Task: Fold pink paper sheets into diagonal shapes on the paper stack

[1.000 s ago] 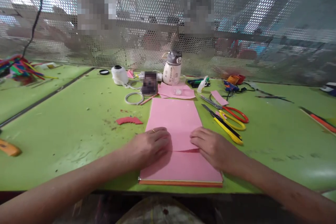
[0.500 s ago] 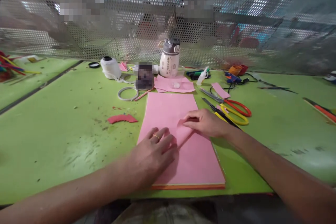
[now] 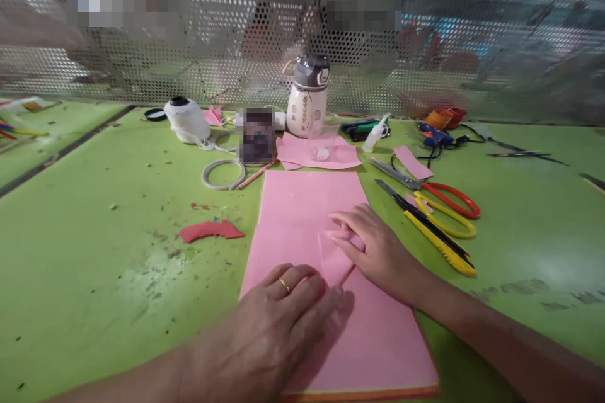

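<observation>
A stack of pink paper sheets (image 3: 307, 201) lies lengthwise on the green table (image 3: 94, 252), with an orange sheet showing at its near edge. My left hand (image 3: 278, 327), a ring on one finger, rests flat on the near left part of the top sheet with its fingers stretched out. My right hand (image 3: 378, 249) lies on the sheet's right side. Its fingers are extended over a small folded-up flap of pink paper (image 3: 333, 258) between the two hands.
Right of the stack lie red-handled scissors (image 3: 451, 198), yellow-handled scissors (image 3: 447, 227) and a yellow utility knife (image 3: 439, 242). Behind stand a white bottle (image 3: 309, 97), a clear cup (image 3: 321, 141), a glue bottle (image 3: 375, 133) and a white roll (image 3: 186, 119). A red scrap (image 3: 210, 230) lies left. A perforated screen (image 3: 212, 63) closes the back.
My left hand slid toward me along the sheet. My right hand moved up the sheet and then back a little with a raised flap of pink paper. The view tilted downward.
</observation>
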Tool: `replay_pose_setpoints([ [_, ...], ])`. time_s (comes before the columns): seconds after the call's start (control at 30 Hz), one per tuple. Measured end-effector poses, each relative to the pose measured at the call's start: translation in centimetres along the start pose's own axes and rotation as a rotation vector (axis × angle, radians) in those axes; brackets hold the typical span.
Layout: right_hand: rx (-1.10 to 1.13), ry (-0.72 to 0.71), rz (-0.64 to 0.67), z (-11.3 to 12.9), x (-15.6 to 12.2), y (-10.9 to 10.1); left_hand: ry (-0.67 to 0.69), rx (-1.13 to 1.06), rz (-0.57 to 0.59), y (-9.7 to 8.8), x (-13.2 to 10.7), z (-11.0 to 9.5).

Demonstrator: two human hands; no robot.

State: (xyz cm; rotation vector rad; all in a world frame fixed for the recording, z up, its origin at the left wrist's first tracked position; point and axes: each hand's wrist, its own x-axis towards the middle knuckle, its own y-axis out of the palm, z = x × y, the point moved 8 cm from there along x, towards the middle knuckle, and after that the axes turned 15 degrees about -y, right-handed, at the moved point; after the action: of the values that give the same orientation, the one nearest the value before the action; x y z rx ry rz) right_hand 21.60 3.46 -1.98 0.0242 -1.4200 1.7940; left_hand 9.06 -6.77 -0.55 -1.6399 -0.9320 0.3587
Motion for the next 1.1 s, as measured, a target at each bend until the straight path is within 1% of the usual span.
replay_pose_setpoints([
  [0.13, -0.046, -0.017, 0.047, 0.3, -0.1, 0.3, -0.041, -0.031, -0.031, 0.2, 0.5, 0.0],
  [0.27, -0.055, 0.005, 0.082, 0.3, -0.1, 0.5, -0.088, -0.017, -0.083, 0.5, 0.5, 0.6],
  [0.43, -0.082, 0.023, 0.105, 0.5, -0.2, 0.5, -0.002, 0.023, -0.172, 0.7, 0.2, 0.4],
  [0.57, -0.081, 0.034, 0.107, 0.5, -0.2, 0.3, -0.021, 0.021, -0.184, 0.7, 0.3, 0.7],
  [0.73, -0.086, 0.046, 0.100, 0.4, -0.4, 0.0, 0.020, 0.037, -0.220, 0.7, 0.0, 0.6],
  [0.83, -0.087, 0.027, 0.089, 0.5, -0.5, 0.0, 0.021, 0.015, -0.223, 0.7, -0.1, 0.7],
  [0.97, -0.104, -0.013, 0.041, 0.9, -0.3, -0.4, 0.025, 0.014, -0.215, 0.7, -0.1, 0.6],
  [1.1, -0.189, -0.123, 0.002, 2.1, -0.7, -1.5, 0.015, 0.008, -0.239, 0.6, -0.1, 0.7],
])
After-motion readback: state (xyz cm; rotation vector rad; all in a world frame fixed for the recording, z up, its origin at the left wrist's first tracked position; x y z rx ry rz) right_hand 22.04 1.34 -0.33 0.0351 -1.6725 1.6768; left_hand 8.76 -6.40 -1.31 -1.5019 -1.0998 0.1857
